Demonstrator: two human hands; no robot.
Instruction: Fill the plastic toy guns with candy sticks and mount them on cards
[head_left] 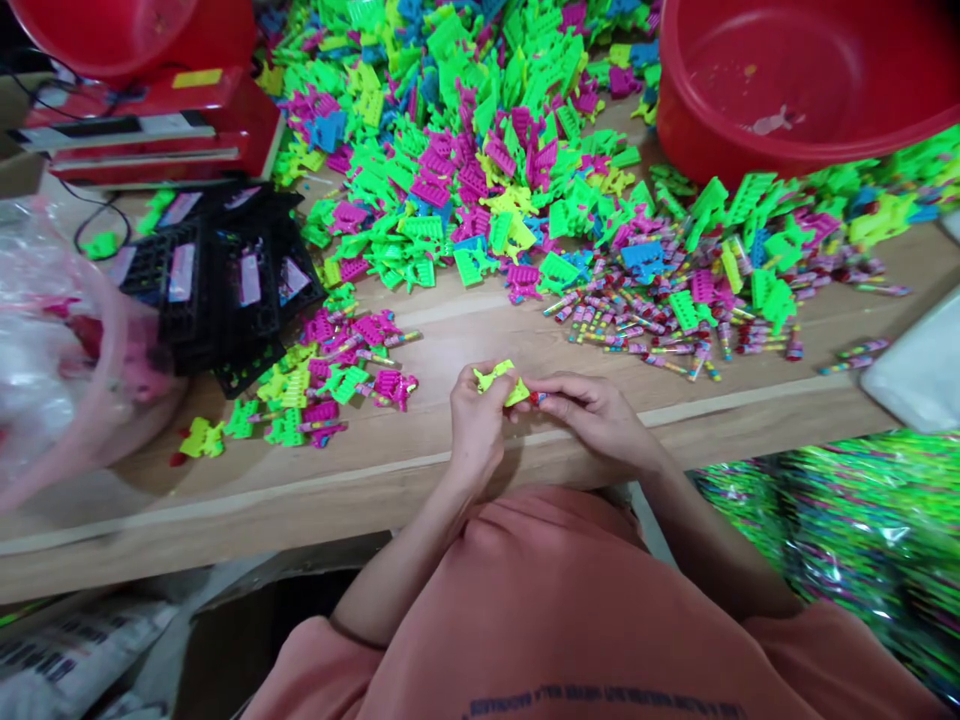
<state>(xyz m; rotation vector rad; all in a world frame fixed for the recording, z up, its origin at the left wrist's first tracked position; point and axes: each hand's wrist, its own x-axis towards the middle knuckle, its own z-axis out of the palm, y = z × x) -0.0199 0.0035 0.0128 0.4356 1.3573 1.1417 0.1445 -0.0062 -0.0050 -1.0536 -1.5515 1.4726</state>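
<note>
My left hand (478,425) is closed on a small yellow plastic toy (496,376) above the front part of the wooden table (435,350). Close beside it, my right hand (596,415) pinches a small tube with a red end (537,398), held against the toy's right side. Most of that tube is hidden by my fingers. Left of my hands lies a group of green, yellow and pink toys (319,385), some with tubes in them. To the right is a heap of small pink-and-yellow tubes (637,315).
A large heap of coloured toys (450,150) covers the back. A red basin (739,150) stands at the back right. At left are black trays (217,290), a red machine (172,130) and a pink basket (112,380) with clear bags. A white object (919,370) lies at the right edge.
</note>
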